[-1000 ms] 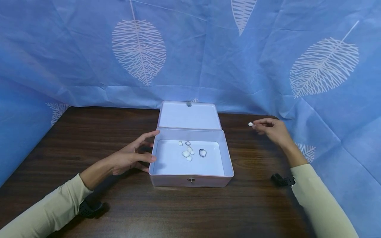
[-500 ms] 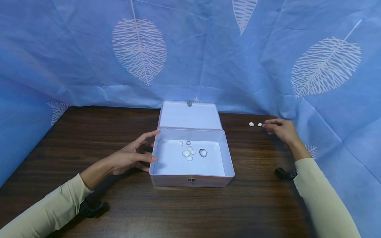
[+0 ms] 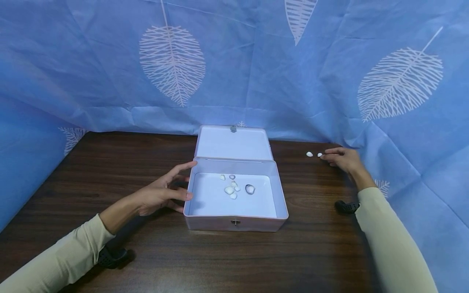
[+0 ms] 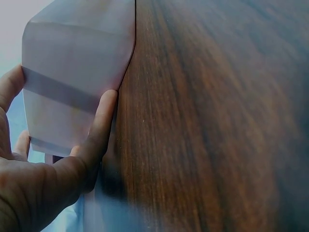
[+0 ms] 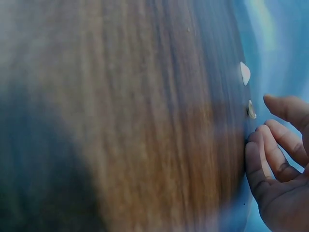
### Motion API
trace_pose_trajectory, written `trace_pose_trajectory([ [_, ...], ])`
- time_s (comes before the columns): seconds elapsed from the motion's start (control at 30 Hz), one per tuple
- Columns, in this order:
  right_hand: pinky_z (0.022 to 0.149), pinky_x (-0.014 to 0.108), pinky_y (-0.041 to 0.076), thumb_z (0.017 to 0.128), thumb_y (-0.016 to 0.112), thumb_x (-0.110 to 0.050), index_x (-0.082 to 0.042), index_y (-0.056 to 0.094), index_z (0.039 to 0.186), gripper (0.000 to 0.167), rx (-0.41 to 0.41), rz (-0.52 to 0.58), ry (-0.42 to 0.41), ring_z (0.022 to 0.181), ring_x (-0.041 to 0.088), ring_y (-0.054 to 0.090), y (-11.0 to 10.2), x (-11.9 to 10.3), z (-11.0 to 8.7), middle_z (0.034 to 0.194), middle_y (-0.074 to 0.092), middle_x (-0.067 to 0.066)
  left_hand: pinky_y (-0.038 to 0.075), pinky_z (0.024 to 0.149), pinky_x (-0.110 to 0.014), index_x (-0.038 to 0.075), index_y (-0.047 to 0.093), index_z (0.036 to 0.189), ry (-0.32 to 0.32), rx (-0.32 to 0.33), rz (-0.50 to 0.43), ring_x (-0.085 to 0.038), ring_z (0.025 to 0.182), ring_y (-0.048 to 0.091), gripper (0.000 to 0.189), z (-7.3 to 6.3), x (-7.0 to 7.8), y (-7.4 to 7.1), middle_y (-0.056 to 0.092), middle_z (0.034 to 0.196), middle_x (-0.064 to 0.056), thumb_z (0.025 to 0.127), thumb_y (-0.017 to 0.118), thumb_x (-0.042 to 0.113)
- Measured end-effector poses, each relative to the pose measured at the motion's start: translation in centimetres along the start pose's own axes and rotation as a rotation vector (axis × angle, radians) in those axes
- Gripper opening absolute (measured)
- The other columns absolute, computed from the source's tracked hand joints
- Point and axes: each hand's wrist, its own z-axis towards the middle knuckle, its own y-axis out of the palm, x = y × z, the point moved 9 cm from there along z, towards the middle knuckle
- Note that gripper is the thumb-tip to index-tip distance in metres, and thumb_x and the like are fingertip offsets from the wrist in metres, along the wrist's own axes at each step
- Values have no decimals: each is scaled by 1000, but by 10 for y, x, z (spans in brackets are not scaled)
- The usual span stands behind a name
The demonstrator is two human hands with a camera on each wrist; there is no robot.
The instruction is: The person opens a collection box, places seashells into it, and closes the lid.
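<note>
In the head view an open white tin box [image 3: 236, 223] stands on the table, with several small seashells [image 3: 229, 190] on its floor. My left hand [image 3: 161, 191] rests against the box's left side, fingers spread and fairly straight; the left wrist view shows the thumb [image 4: 104, 116] touching the wall low down. At the back right, two white seashells lie on the table: one farther left [image 3: 309, 154] and one [image 3: 320, 154] at the fingertips of my right hand [image 3: 344, 159]. In the right wrist view a gap shows between those fingers and the nearer shell [image 5: 251, 110].
The box's lid [image 3: 233, 142] is laid back behind it, a latch on its edge. Dark wood table [image 3: 234, 260] surrounds the box. A blue leaf-patterned curtain [image 3: 249, 73] hangs along the back and sides. A black band [image 3: 346, 207] shows by the right wrist.
My right hand has moved right, away from the left shell at its fingertips, which now lies on the table apart from it. The second shell has come into view. My left hand has stayed put.
</note>
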Motion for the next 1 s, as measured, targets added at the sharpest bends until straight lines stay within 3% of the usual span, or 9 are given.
trace_pose_trajectory([
  [0.13,82,14,60,108,79,-33,8,59,155,66,-10,-41,27,88,-12,62,2,3,5,143,64,7,68,95,-56,36,12,182,2,-6,-3,-45,138,60,104,0,0,1,17,177,-27,106,80,17],
  [0.2,81,13,59,107,79,-34,8,59,155,67,-6,-58,40,89,-11,60,2,5,7,152,59,15,68,95,-56,36,12,182,2,-9,-5,-44,137,62,104,1,0,1,18,177,-27,106,81,16],
  [0.37,85,21,54,104,82,-44,3,62,153,70,21,-124,76,107,10,60,1,10,13,150,59,17,68,95,-56,35,13,182,-1,-5,-7,-44,136,63,104,0,0,1,17,177,-27,105,81,16],
  [0.5,109,43,50,102,84,-46,3,64,151,72,36,-135,83,134,35,54,3,10,17,161,54,27,68,95,-56,36,12,182,-1,1,-5,-44,136,63,105,-1,1,-1,17,177,-27,105,81,16],
  [0.6,126,57,42,101,86,-44,4,66,149,71,36,-125,72,149,43,47,5,10,18,169,47,29,68,95,-56,36,13,182,0,3,-1,-44,136,63,105,-2,1,-1,16,177,-27,105,81,16],
  [0.67,129,60,38,101,85,-42,4,67,147,68,31,-128,63,151,45,45,6,10,19,171,46,30,68,95,-57,36,13,182,0,5,0,-44,137,62,105,-2,1,-1,16,177,-27,105,81,16],
  [1.0,122,57,42,104,82,-39,3,76,131,50,44,-129,44,138,40,52,6,7,16,155,57,25,68,96,-57,37,13,182,-4,6,-1,-47,140,59,105,-2,1,0,16,177,-27,105,81,17],
])
